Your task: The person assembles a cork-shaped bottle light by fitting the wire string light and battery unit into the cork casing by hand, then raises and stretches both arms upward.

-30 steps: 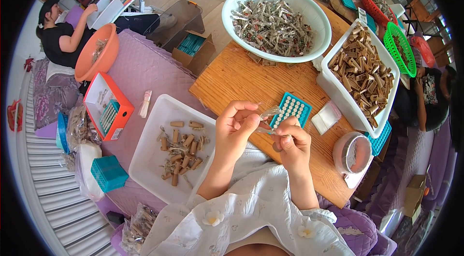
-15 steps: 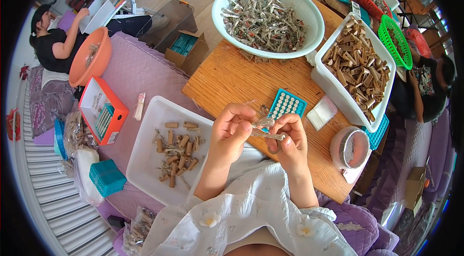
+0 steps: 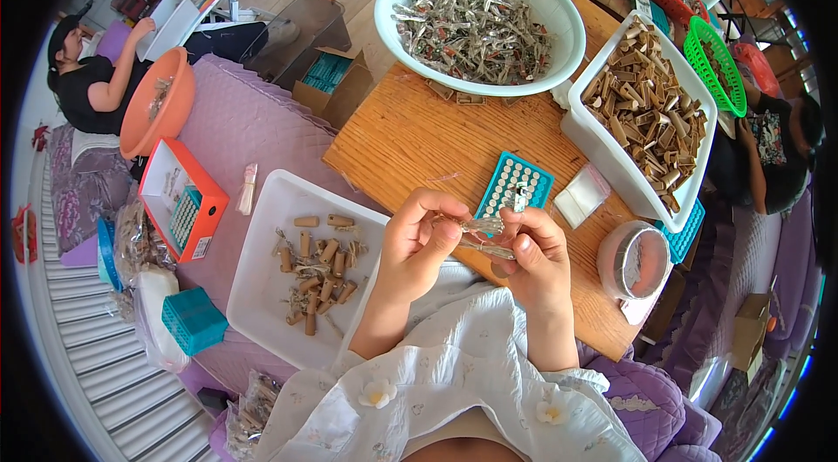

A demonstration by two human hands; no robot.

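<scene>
Above the near edge of the wooden table (image 3: 384, 135), my left hand (image 3: 415, 244) pinches one end of a bundle of thin shiny wire (image 3: 482, 226) that looks like a fairy-light string. My right hand (image 3: 539, 257) is closed on its other end. From the right fingertips a small silvery white piece (image 3: 520, 197) stands up; whether it joins the bundle I cannot tell. Just beyond lies a teal tray (image 3: 547, 181) with rows of round, pale button cells. Left of my left arm, a white tray (image 3: 255, 279) holds several brown cork-like plugs (image 3: 329, 251) with wires attached.
Farther back stands a pale basin (image 3: 386, 21) full of wire bundles. A white bin (image 3: 580, 117) of brown plugs sits at the right, near a white packet (image 3: 582, 198) and a round tub (image 3: 611, 263). People sit at far left (image 3: 92, 87) and far right (image 3: 772, 148).
My right hand has shifted slightly right and up. The silvery white piece now stands upright at its fingertips. The wire bundle stays between both hands.
</scene>
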